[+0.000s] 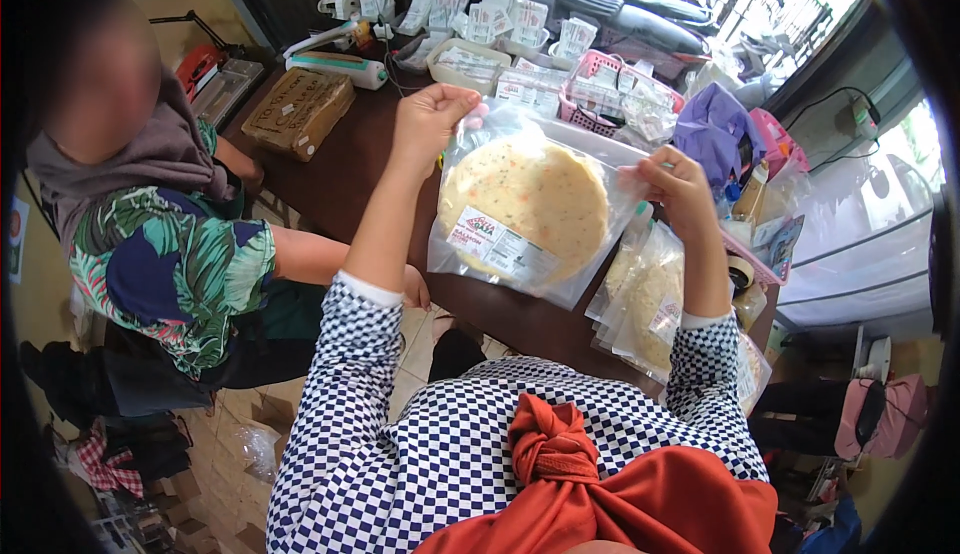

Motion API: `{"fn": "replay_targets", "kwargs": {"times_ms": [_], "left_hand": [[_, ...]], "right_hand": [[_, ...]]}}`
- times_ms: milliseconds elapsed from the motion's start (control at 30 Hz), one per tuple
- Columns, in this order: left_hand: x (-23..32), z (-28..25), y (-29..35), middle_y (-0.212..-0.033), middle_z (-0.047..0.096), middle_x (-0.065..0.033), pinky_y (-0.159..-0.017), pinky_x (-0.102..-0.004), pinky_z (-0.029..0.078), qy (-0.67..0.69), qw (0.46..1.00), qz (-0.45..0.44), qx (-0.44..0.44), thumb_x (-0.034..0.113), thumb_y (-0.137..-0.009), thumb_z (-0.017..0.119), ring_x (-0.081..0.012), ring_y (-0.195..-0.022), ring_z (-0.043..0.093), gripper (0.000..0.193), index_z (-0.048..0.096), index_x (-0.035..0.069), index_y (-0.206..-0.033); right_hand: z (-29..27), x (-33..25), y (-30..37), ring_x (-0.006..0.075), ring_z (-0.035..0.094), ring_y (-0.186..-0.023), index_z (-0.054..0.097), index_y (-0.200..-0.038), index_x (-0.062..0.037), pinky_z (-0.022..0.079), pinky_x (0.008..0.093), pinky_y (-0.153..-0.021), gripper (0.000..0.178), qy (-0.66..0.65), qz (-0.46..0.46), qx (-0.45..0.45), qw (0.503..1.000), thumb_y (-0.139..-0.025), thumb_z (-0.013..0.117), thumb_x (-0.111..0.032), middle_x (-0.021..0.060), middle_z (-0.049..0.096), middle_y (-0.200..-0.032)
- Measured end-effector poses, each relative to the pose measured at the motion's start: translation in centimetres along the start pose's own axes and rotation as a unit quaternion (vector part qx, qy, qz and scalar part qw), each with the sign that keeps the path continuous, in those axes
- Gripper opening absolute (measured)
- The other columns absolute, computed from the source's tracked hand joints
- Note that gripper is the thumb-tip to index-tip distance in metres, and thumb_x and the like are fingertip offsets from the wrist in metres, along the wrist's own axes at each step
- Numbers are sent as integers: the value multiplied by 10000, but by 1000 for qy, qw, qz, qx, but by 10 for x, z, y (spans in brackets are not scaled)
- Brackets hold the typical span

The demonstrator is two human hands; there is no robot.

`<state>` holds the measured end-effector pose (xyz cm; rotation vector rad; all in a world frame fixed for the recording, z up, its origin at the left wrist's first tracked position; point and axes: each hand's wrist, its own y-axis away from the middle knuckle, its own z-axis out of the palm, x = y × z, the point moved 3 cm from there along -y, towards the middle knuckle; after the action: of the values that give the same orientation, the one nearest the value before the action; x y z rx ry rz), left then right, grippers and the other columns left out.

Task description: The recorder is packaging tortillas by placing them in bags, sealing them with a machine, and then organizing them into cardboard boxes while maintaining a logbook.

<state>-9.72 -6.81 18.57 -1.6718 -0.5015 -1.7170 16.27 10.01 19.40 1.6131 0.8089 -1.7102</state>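
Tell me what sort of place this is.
Likely a small food-packing workspace: a labelled, bagged food disc held up, more filled bags at right, and what look like label stacks at the back.

The bagged flatbread (pixel 530 204) is over the table (pixel 330 169), between the left hand (pixel 432 122) and the right hand (pixel 680 189). Behind it stand a tub (pixel 456 75) and a plastic basket (pixel 577 114); a cardboard box (pixel 298 114) and an impulse sealer (pixel 340 69) lie to its left and farther back, a pile of packed flatbreads (pixel 655 299) to its right and nearer.
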Motion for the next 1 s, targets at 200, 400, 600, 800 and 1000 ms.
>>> {"fn": "replay_targets", "kwargs": {"times_ms": [200, 400, 600, 800, 1000], "left_hand": [[-148, 60, 31, -1312, 308, -195, -991, -432, 231, -585, 784, 149, -143, 504, -768, 484, -367, -1224, 255, 625, 376, 121, -1250], [-186, 86, 47, -1410, 100, -107, -998, -550, 16, -630, 735, 96, -229, 647, -744, 360, -327, -1295, 37, 751, 250, 192, -1332], [-189, 97, 25, -1411, 93, -106, -1003, -542, 31, -646, 715, 122, -239, 640, -746, 376, -331, -1294, 43, 743, 233, 213, -1337], [-181, 129, 44, -1410, 96, -102, -991, -563, 35, -600, 735, 152, -276, 645, -739, 386, -319, -1296, 48, 731, 240, 242, -1332], [-183, 129, 41, -1416, 66, -85, -987, -568, 38, -600, 735, 133, -287, 652, -719, 409, -306, -1297, 49, 748, 243, 253, -1329]], "right_hand": [[-48, 188, -61, 156, 581, -602, 545, -784, -30, 497, 280, -532, 94, 22, 288, 64, 955, -741, 615, -75, 71, 594, -699], [-93, 208, -81, 153, 581, -634, 524, -850, -74, 497, 285, -591, 179, 62, 318, 104, 940, -720, 646, -97, 56, 594, -743], [-107, 221, -76, 151, 571, -658, 522, -883, -53, 458, 255, -591, 245, 33, 304, 146, 941, -693, 665, -111, 56, 588, -757], [-123, 211, -73, 114, 524, -580, 504, -905, -22, 419, 249, -524, 282, 70, 214, 94, 970, -684, 663, -93, 43, 568, -687], [-78, 144, -50, 299, 575, -738, 505, -927, 0, 444, 378, -644, 320, 623, 2, 27, 782, -750, 626, -238, 155, 586, -774]]}}
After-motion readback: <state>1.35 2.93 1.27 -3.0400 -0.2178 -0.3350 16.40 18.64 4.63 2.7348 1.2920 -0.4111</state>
